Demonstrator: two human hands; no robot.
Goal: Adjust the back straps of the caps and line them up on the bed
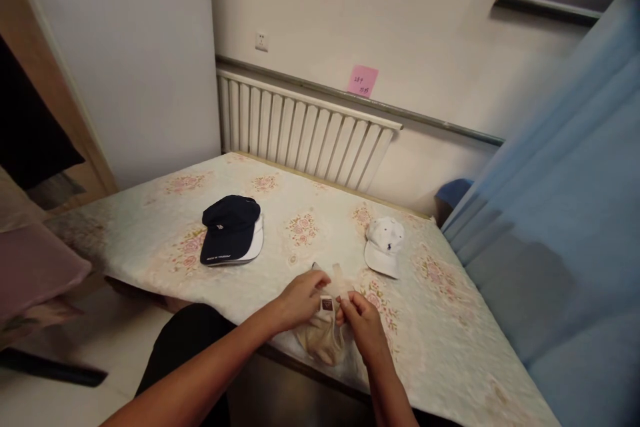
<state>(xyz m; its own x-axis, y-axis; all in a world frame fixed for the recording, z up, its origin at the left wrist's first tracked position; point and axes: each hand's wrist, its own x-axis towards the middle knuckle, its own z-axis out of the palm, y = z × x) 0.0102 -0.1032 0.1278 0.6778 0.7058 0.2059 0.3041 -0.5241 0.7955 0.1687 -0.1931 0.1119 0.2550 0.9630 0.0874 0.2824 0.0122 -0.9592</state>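
A beige cap (320,345) lies at the near edge of the bed, its inside and a dark label facing up. A pale strap (339,275) stands up from its far side. My right hand (364,321) pinches the strap's right part between thumb and fingers. On the left side of the cap, my left hand (300,299) is curled over the rim, its fingertips partly hidden. A white cap (384,247) with a small dark emblem rests farther back on the right. Over on the left, a navy cap (227,230) sits on top of another white cap (257,240).
The caps are on a floral bed cover (270,207). A white radiator (300,127) runs along the wall behind, beneath a pink note (363,81). Blue curtain (560,200) hangs along the right side. Pinkish cloth (43,267) is at the left.
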